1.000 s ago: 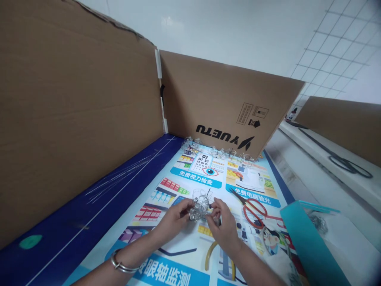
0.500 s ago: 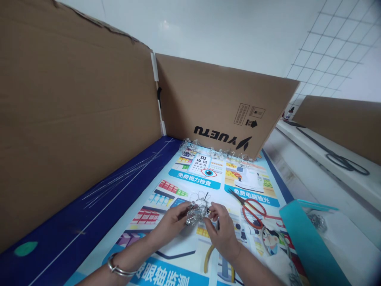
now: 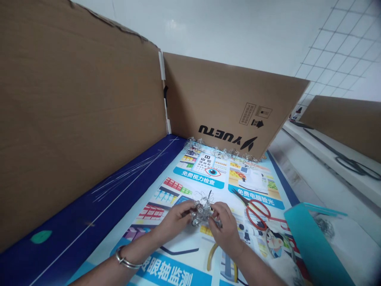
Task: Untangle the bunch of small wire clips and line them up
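Note:
A tangled bundle of thin silvery wire with clear beads is held between both hands above the printed mat. My left hand, with a silver bangle on its wrist, pinches the bundle's left side. Fingers of my right hand are closed on its right side. A short dark tip sticks up from the bundle's top. What the fingertips grip exactly is too small to tell. Red-handled scissors lie to the right of my right hand, blades pointing up and left.
Cardboard panels stand behind and at the left. More wire-and-bead clusters line the back panel's foot. A teal box with wire and white material sits at the right. Loose straight wires lie on the blue strip.
The view has shifted slightly, moving the scene a little to the right. My right fingers have closed in more on the bundle, which stays between both hands.

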`<state>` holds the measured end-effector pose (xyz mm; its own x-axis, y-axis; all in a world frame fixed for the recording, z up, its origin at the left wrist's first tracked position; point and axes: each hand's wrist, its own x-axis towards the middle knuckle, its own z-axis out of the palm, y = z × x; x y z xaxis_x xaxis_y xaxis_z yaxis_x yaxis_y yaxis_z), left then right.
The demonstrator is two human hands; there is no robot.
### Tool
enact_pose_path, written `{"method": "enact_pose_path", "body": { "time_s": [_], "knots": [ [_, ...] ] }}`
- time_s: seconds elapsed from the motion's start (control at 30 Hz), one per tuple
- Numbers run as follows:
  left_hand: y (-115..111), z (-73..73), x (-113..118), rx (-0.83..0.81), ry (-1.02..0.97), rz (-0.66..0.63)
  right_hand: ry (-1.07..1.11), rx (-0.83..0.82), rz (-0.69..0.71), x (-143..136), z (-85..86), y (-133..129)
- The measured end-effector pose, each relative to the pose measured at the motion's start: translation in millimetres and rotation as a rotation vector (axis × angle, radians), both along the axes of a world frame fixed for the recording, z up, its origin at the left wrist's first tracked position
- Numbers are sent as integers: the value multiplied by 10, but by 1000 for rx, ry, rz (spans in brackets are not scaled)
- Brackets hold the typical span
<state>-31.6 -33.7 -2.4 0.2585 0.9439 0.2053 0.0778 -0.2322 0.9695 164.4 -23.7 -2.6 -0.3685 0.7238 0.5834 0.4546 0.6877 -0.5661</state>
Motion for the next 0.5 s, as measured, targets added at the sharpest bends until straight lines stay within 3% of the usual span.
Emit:
{"method": "enact_pose_path", "body": {
  "time_s": [0.5],
  "knots": [
    [14,36,-38,165,68,-29,3,-54,53,-2,23,22]
  ]
}}
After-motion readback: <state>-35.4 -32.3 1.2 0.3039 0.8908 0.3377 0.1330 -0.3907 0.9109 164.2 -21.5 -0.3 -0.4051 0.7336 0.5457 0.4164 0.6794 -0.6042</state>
